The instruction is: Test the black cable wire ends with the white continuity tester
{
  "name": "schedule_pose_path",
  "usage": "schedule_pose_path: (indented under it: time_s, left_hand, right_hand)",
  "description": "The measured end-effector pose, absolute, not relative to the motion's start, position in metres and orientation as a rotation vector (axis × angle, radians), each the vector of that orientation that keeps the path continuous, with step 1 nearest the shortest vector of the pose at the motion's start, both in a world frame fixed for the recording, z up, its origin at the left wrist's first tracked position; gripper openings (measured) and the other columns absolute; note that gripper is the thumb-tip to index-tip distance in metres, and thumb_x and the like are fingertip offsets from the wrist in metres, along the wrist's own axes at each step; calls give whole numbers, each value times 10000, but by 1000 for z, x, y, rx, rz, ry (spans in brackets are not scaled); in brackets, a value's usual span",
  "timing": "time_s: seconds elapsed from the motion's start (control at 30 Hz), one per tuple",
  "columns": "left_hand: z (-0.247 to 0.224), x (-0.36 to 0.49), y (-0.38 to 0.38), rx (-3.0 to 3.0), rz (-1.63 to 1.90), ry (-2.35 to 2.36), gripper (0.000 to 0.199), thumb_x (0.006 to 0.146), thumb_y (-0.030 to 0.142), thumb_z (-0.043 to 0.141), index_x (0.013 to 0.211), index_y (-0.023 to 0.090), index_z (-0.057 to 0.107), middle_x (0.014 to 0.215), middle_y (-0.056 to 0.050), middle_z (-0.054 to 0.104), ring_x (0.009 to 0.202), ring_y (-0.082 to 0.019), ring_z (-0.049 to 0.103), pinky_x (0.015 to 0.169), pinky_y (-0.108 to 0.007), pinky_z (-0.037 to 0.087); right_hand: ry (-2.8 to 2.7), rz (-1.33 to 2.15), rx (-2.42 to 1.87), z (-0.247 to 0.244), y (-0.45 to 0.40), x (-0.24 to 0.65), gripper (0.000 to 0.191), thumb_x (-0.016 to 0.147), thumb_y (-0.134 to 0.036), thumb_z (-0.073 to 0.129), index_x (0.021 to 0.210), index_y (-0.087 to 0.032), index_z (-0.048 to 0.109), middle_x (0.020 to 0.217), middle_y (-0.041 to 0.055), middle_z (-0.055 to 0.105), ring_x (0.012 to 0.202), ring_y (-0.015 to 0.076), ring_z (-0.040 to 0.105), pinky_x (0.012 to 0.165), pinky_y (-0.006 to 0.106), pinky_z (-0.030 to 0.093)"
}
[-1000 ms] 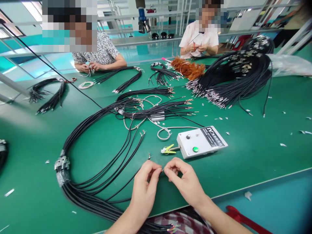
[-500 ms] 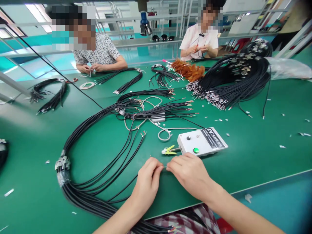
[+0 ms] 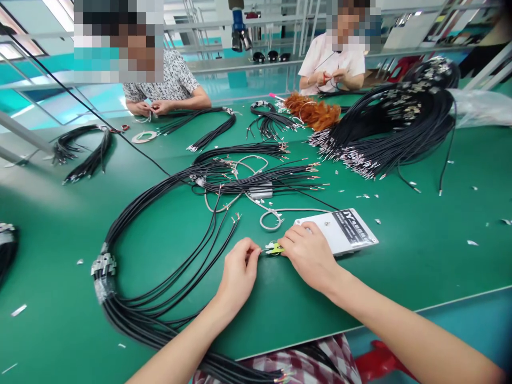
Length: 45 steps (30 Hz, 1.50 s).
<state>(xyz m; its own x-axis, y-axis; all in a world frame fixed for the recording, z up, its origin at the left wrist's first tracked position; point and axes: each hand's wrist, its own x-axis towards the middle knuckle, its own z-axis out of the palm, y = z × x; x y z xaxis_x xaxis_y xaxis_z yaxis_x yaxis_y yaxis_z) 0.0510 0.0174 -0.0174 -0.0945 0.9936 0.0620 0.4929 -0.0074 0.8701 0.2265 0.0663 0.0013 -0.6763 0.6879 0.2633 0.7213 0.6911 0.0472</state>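
Observation:
My left hand (image 3: 239,269) pinches the end of a black cable, with its thin wire tip pointing right at the jaws of a yellow-green clip (image 3: 276,248). My right hand (image 3: 310,256) is closed on the clip's handles, at the front of a white control box (image 3: 326,229) with a black-printed label. Whether the wire tip is inside the jaws I cannot tell. The box's knob and green button are hidden behind my right hand. A bundle of black cables (image 3: 132,200) curves round on the left, with loose stripped ends near my left hand.
A large pile of black cables (image 3: 394,125) lies at the back right beside orange-brown wires (image 3: 314,110). Two people work across the green table (image 3: 420,256). A grey cord (image 3: 272,220) loops behind the box. White scraps are scattered about. The table's front edge runs close to me.
My right hand has left the wire tip and moved up and right onto the clip. My left hand has shifted up slightly, bringing the wire tip to the clip.

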Motion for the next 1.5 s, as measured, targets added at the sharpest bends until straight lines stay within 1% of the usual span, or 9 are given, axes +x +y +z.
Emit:
schedule_pose_path:
  time_s: [0.37,0.43,0.57,0.67,0.8,1.03,1.23,1.37,1.5]
  left_hand:
    - [-24,55,23,1660,981,1660,197,901,208,459,710,205,505,674,15,537,618,-154,523,593,-253,412]
    - [-24,55,23,1678,971,1662,200,907,202,453,714,206,507,682,12,544,629,-157,530,604,-256,418]
    - [-24,54,23,1703,964,1657,206,917,213,448,723,209,517,707,2,566,660,-168,551,627,-265,428]
    - [-23,54,22,1712,977,1648,207,915,215,452,721,212,523,713,-3,571,670,-177,554,631,-272,424]
    - [-22,54,24,1720,993,1637,211,909,217,458,710,215,525,692,0,556,657,-183,541,626,-280,412]
    - [-22,46,20,1729,974,1645,204,899,211,468,702,215,523,706,-1,541,664,-184,528,638,-282,407]
    - [-20,30,18,1657,981,1673,192,899,231,477,718,206,534,701,0,556,650,-173,540,608,-273,423]
    - [-16,21,14,1598,987,1644,88,893,276,502,873,203,547,712,20,552,599,-147,539,562,-249,445]
    - [-17,8,-8,1718,847,1706,351,768,234,656,1094,213,529,901,-24,597,765,-190,584,725,-329,507]
  right_hand:
    - [-2701,-192,-1177,7,65,221,101,840,-117,658,769,-188,650,781,22,681,833,193,575,831,372,292]
    - [-2689,-163,-1161,10,63,225,23,848,-180,677,856,-185,656,868,32,707,907,204,593,861,385,298]
    - [-2438,-80,-1097,16,51,253,217,900,-281,634,1100,-197,628,1137,56,710,1106,221,599,949,402,311]
    - [-2118,-128,-1149,10,33,284,126,921,-179,567,1015,-224,637,1088,42,738,1077,216,640,953,397,353]
    - [-2041,-117,-1175,-9,10,302,148,896,-93,546,962,-220,580,1156,73,722,1137,236,606,945,410,389]
    - [-2037,-247,-1239,-25,6,294,169,879,-73,593,907,-233,549,1077,17,757,1063,234,649,1028,488,321]
    - [-2010,-254,-1218,-28,9,296,184,867,-76,609,934,-238,552,1051,35,763,1052,243,641,1038,512,331]
    - [-1990,-199,-1144,-29,1,289,210,855,-67,622,994,-215,567,1074,90,749,1104,251,608,1033,516,350]
    - [-2073,-64,-1018,-33,-10,278,222,870,-41,580,1027,-199,582,1150,104,717,1143,229,594,1058,491,332]
